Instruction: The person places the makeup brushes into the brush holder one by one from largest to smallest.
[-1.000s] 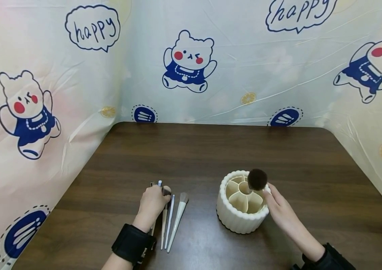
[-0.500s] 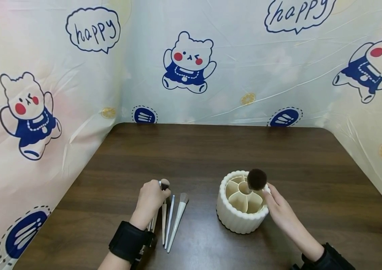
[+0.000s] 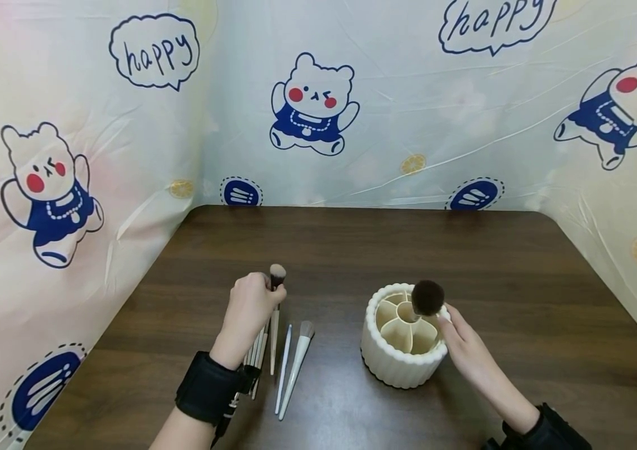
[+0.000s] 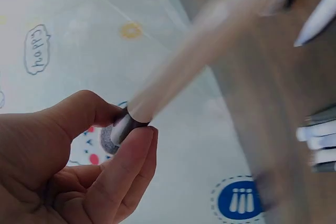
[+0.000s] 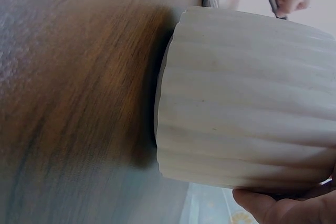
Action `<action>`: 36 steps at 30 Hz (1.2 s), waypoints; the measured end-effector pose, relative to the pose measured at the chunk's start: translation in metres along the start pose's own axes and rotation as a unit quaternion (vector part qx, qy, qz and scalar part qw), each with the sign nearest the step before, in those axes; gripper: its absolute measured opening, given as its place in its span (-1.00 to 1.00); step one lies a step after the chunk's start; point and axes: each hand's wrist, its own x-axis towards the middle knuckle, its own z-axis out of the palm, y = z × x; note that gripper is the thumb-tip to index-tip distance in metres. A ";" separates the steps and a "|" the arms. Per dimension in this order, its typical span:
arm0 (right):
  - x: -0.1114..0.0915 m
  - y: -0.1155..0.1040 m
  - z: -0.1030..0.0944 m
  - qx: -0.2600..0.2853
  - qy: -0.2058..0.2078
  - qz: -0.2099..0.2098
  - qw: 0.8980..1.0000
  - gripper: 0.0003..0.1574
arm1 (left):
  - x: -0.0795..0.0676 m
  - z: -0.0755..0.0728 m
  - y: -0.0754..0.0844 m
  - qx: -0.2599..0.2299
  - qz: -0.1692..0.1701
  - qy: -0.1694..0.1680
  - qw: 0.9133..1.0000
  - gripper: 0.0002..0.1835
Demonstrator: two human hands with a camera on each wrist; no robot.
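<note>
A makeup brush with a pale handle (image 4: 184, 72) is pinched just below its head by my left hand (image 3: 250, 312). Its light-tipped head (image 3: 277, 271) shows above the thumb in the head view, and the handle points back toward me over the table. My right hand (image 3: 469, 345) grips the right side of a cream, ribbed makeup brush holder (image 3: 399, 365), with fingertips (image 5: 257, 203) at its wall in the right wrist view. The holder stands upright, divided inside into petal-shaped compartments. A brush with a large dark round head (image 3: 428, 298) sticks up at its right side.
On the dark wooden table (image 3: 329, 250), a white brush with a grey head (image 3: 299, 362) lies beside a thin pale-blue stick (image 3: 283, 369). Several more brushes (image 3: 259, 359) lie partly hidden under my left hand. A printed cloth (image 3: 397, 94) hangs behind and beside the table.
My left hand has risen and moved away from me, lifting the pinched makeup brush out from among the others. My right hand and the holder stay where they were.
</note>
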 end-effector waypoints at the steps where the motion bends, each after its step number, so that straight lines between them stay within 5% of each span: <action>1: 0.000 0.000 0.000 0.000 0.000 0.000 1.000 -0.38 | 0.002 -0.002 0.002 -0.001 0.007 0.006 1.000 -0.59; 7: 0.000 -0.001 0.000 0.003 -0.001 0.002 1.000 -0.38 | 0.009 -0.011 0.021 -0.012 0.052 0.052 0.997 -0.83; 16: 0.001 -0.001 0.000 0.004 0.000 0.001 1.000 -0.38 | 0.011 -0.006 0.054 -0.102 0.074 0.085 0.988 -0.84; 28: 0.001 0.000 0.000 0.007 0.000 0.001 1.000 -0.37 | 0.015 0.010 0.093 -0.272 0.153 0.146 0.939 -0.81; 36: 0.000 0.000 0.000 0.008 0.001 -0.002 1.000 -0.37 | 0.014 0.027 0.111 -0.321 0.175 0.113 0.924 -0.79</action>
